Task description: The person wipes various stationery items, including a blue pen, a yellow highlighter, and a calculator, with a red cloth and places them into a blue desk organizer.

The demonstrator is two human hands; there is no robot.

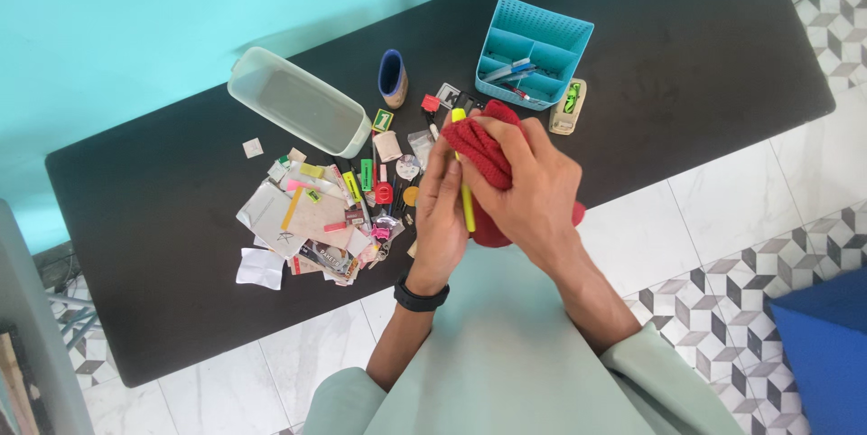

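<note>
Gripping a yellow highlighter (467,196), the left hand (441,214) is closed round its barrel. Right hand (533,187) clamps a red cloth (479,148) against it, above the black table (686,65).

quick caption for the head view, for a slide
Left hand holds a yellow pen while the right hand rubs it with a red cloth over a cluttered black table.
</note>
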